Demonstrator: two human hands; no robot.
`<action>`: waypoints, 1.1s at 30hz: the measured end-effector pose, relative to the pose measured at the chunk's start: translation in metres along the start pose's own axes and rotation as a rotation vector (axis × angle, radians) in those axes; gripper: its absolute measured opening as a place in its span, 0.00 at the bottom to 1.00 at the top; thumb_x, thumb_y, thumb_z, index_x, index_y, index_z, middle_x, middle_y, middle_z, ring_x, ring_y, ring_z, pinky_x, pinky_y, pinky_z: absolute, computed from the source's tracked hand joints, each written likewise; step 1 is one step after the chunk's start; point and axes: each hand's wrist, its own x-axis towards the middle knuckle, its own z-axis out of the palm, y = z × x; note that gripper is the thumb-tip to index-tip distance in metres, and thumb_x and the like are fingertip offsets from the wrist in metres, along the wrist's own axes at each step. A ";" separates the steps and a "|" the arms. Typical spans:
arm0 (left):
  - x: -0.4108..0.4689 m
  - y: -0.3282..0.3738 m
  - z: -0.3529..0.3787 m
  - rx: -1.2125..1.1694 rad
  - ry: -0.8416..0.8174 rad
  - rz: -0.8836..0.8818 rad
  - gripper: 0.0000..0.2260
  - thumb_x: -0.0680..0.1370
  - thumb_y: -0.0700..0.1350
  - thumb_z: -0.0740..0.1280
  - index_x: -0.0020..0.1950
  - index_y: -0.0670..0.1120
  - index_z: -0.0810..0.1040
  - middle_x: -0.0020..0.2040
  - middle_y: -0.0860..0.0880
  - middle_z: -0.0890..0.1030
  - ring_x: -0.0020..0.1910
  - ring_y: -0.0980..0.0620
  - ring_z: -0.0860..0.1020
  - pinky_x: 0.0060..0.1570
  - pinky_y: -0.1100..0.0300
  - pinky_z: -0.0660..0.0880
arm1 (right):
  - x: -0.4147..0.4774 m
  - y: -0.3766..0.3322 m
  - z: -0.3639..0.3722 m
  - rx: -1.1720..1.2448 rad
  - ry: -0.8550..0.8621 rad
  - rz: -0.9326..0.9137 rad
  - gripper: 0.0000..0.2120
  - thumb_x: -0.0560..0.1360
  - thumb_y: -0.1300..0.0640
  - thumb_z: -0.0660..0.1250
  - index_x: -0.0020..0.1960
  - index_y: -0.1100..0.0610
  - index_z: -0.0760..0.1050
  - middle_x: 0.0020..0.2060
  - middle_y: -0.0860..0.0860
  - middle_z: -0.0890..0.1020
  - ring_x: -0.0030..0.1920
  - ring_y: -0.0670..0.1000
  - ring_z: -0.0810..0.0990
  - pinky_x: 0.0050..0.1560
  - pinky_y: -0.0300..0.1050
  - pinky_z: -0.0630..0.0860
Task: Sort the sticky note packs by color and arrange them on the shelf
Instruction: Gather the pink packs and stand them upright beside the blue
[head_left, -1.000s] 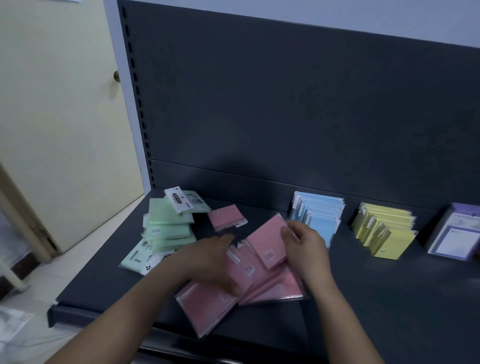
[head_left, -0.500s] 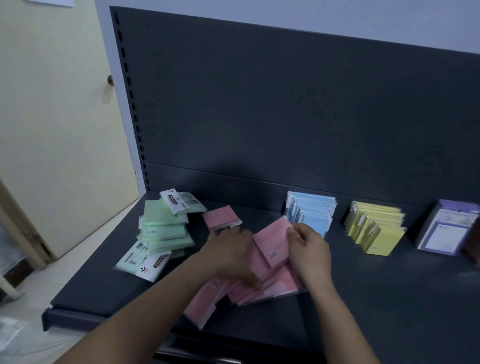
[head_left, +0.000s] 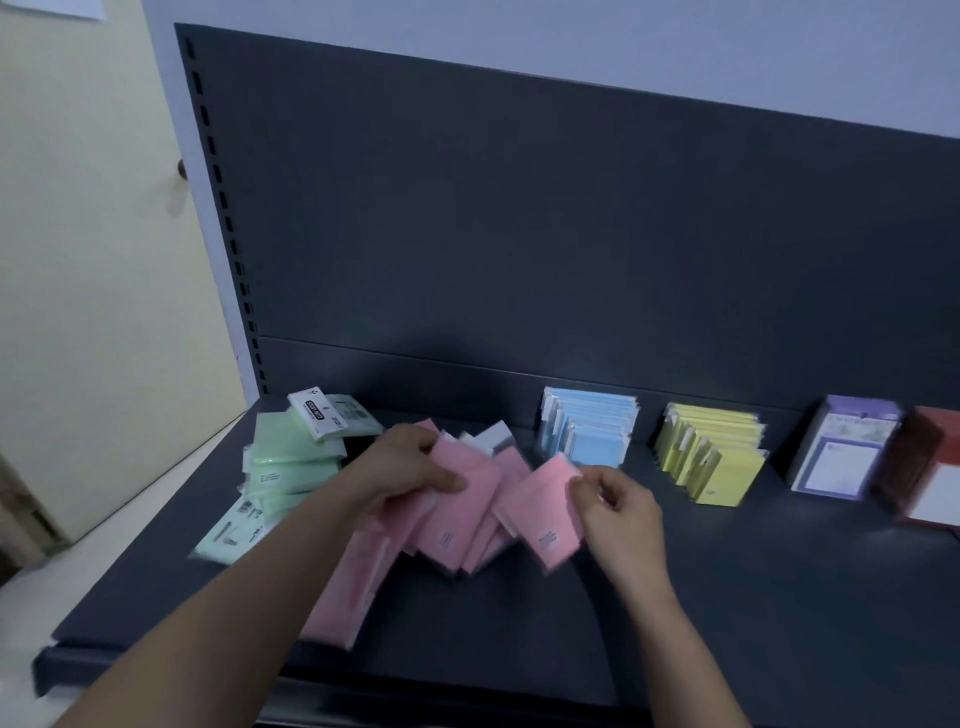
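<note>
Several pink sticky note packs (head_left: 457, 525) lie fanned out in the middle of the dark grey shelf (head_left: 779, 597). My left hand (head_left: 400, 467) grips the upper left part of the fan. My right hand (head_left: 618, 514) pinches the top edge of the rightmost pink pack (head_left: 550, 512). A loose heap of green packs (head_left: 283, 462) sits at the left. Blue packs (head_left: 592, 431) and yellow packs (head_left: 709, 457) stand in neat rows against the back panel.
A purple-framed pack (head_left: 841, 452) and a red-brown one (head_left: 930, 467) stand at the far right. The shelf's front edge (head_left: 156, 660) runs below my arms. A cream door (head_left: 93, 260) is at the left, beyond the slotted upright.
Both hands have gathered the pink packs and lifted them into a fan. The single pink pack near the green heap has been taken into the bunch. The camera has swung right, showing the red-brown pack.
</note>
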 end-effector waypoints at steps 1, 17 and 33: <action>0.000 0.000 -0.002 -0.065 0.003 -0.005 0.12 0.67 0.37 0.77 0.50 0.42 0.83 0.44 0.47 0.85 0.41 0.51 0.82 0.40 0.61 0.79 | -0.001 0.001 -0.001 -0.002 -0.020 0.009 0.09 0.73 0.60 0.66 0.36 0.54 0.79 0.30 0.47 0.80 0.33 0.48 0.75 0.35 0.42 0.69; -0.002 0.001 -0.004 -0.542 -0.037 0.228 0.15 0.71 0.27 0.68 0.53 0.42 0.79 0.46 0.45 0.83 0.45 0.49 0.80 0.48 0.54 0.79 | -0.005 -0.028 0.021 0.192 -0.118 -0.119 0.24 0.75 0.56 0.70 0.66 0.43 0.67 0.42 0.44 0.78 0.39 0.39 0.77 0.45 0.36 0.77; 0.000 0.022 -0.015 -1.234 0.297 0.179 0.16 0.75 0.31 0.65 0.63 0.38 0.74 0.49 0.43 0.81 0.46 0.46 0.79 0.40 0.52 0.78 | 0.014 -0.037 0.028 0.400 0.070 -0.035 0.19 0.76 0.64 0.65 0.36 0.54 0.58 0.31 0.49 0.60 0.31 0.48 0.59 0.35 0.44 0.60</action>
